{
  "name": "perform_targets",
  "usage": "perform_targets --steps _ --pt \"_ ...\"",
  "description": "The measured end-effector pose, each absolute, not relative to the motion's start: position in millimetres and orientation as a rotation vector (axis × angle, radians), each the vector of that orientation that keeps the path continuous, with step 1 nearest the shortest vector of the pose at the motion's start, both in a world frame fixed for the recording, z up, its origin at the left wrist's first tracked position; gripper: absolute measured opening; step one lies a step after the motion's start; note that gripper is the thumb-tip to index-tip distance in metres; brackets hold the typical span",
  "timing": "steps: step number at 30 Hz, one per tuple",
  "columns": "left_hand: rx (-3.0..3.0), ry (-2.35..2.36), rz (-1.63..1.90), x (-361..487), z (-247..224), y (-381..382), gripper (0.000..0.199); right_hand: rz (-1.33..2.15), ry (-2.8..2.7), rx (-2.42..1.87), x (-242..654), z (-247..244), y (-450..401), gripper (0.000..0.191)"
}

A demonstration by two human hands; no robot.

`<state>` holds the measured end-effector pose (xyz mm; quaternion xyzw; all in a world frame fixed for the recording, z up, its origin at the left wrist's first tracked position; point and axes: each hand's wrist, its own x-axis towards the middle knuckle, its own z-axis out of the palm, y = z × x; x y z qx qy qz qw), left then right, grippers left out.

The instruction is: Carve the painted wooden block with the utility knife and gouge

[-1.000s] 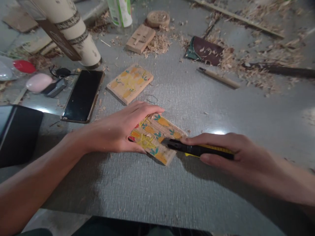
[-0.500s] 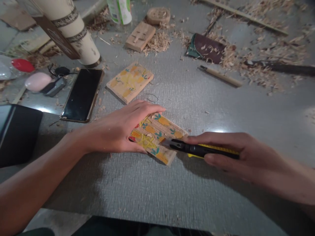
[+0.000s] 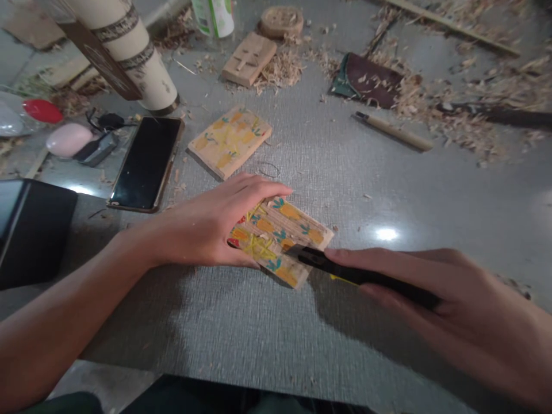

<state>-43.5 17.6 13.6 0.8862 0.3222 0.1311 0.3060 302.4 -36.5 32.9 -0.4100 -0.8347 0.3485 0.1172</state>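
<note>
A small wooden block (image 3: 297, 225) painted with orange pineapples and yellow stars lies on the table in front of me. My left hand (image 3: 228, 221) is closed over its left end, thumb on the near edge and fingers along the far edge. Coming from the right, my right hand (image 3: 422, 282) grips a black and yellow utility knife (image 3: 345, 269). The knife's blade, partly in shadow, reaches over the block's painted face near its right end; whether it touches the wood I cannot tell. Just behind lies a second painted wooden block (image 3: 233, 141).
To the left are a phone (image 3: 146, 164), a tall cream tumbler (image 3: 157, 80) and a black box (image 3: 34, 230). Farther back sit a carved wooden block (image 3: 250, 57), a round carved piece (image 3: 282, 22), a leather pouch (image 3: 371, 79), a wooden-handled tool (image 3: 394, 132) and wood shavings (image 3: 282, 72).
My right hand has rolled, so the knife now shows mostly its black side and little of the yellow. My left hand and the block have stayed in place.
</note>
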Motion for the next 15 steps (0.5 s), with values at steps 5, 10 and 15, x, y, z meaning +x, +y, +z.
perform_targets --steps 5,10,15 --pt "2.367 0.841 0.340 -41.9 15.1 16.7 0.090 1.020 -2.460 -1.225 300.3 31.9 -35.4 0.044" --pt "2.381 0.853 0.355 -41.9 16.3 16.2 0.094 0.965 -2.487 -1.215 299.7 32.7 -39.0 0.046" --pt "2.390 0.861 0.350 -41.8 15.2 16.1 0.092 0.930 -2.513 -1.217 300.3 32.8 -38.3 0.048"
